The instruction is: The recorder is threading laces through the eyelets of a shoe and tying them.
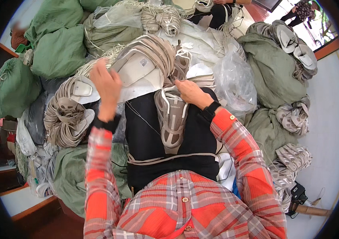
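Observation:
A brown and grey shoe upper (pixel 172 119) with white trim lies across my lap, its toe pointing toward me. At its collar end, my right hand (pixel 193 94) is closed, thumb and fingers pinching the edge; the fingertips are partly hidden. My left hand (pixel 106 85) is raised to the left of it, smeared by motion, so whether its fingers hold anything cannot be made out. Just beyond the lap leans a fanned stack of shoe uppers (pixel 147 59) with pale insides. Another brown upper (pixel 181 63) with a light lace rests beside that stack.
Bundles of uppers (pixel 68 119) lie at my left, with more bundles (pixel 293 117) at the right. Green sacks (pixel 60 51) surround me, and a clear plastic bag (pixel 235 81) sits right of my lap. Another person's arm (pixel 233 2) shows at the far edge.

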{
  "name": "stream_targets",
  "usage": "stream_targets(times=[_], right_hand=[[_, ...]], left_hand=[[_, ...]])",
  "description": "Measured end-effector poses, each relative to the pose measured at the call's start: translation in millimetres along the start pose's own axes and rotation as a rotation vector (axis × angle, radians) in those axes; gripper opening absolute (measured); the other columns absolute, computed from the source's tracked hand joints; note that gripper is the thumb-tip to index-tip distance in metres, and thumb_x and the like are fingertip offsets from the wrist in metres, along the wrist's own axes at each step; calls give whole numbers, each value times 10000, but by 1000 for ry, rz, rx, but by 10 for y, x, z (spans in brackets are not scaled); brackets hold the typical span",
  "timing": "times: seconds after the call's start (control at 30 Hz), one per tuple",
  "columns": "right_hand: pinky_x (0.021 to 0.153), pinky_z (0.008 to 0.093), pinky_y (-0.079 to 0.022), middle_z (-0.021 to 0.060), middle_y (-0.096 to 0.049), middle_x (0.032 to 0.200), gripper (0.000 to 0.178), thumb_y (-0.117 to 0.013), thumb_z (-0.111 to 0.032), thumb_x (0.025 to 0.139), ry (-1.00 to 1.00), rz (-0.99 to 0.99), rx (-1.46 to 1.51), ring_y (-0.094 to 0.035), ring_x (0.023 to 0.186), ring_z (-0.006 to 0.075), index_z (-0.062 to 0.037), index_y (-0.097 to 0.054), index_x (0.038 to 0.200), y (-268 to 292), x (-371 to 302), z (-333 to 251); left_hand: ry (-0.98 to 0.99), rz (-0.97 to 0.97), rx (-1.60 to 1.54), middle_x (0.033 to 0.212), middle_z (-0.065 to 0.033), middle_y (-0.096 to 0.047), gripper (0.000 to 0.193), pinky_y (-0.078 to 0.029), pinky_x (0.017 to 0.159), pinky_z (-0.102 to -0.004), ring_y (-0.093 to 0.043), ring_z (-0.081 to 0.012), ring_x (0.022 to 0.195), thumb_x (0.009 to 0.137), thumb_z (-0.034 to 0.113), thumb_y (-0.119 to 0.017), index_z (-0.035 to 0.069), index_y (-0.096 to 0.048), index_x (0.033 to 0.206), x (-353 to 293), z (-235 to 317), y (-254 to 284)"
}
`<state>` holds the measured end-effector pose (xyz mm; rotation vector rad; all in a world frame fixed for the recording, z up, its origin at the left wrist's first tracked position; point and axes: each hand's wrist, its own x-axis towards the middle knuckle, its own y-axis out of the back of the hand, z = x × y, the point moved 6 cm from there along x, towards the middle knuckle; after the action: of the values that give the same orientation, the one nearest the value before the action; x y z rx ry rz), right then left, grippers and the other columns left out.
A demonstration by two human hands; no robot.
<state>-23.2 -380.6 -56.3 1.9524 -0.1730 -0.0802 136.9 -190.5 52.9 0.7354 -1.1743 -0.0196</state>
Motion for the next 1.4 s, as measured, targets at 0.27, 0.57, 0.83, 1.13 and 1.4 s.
stream_targets(times=[0.27, 0.57, 0.83, 1.13, 1.4], right_hand=[[705, 470, -492, 287, -608, 782, 153, -521, -8, 745, 47, -17, 189, -616, 807, 416, 48, -593, 867, 200, 335, 128], [884, 431, -409, 164, -554, 1020, 324, -598, -148, 809, 153, -103, 186, -514, 1007, 363, 15, -567, 1088, 235, -50, -396], [815, 391, -375, 107, -562, 932, 296, -684, -204, 750, 99, -126, 240, -525, 968, 290, -95, -641, 1021, 83, 39, -315], [847, 388, -425, 114, -615, 933, 363, -728, -202, 741, 44, -26, 260, -514, 978, 298, -55, -572, 1034, 277, -339, -73], [844, 338, -454, 115, -614, 1021, 448, -713, -124, 755, -100, -228, 671, -572, 949, 240, -40, -556, 1166, 329, -253, 166]], left_hand=[[175, -1008, -247, 755, -222, -628, 455, -506, 666, -453, -635, -385, 739, 822, 363, -583, 35, -523, 1132, -937, 1030, -573], [249, -1251, -689, 752, -181, -627, 486, -491, 676, -363, -629, -291, 693, 735, 143, -588, 42, -488, 1200, -797, 785, -562], [582, -1564, -1033, 781, -54, -596, 377, -507, 644, -258, -592, -108, 688, 796, 73, -630, 41, -484, 1142, -890, 676, -689], [613, -1614, -742, 652, -112, -621, 215, -530, 476, -292, -644, -193, 536, 788, 148, -613, -22, -605, 919, -860, 602, -714], [621, -1544, -792, 626, -82, -608, 186, -498, 449, -291, -605, -172, 498, 785, 152, -620, -5, -604, 884, -754, 738, -936]])
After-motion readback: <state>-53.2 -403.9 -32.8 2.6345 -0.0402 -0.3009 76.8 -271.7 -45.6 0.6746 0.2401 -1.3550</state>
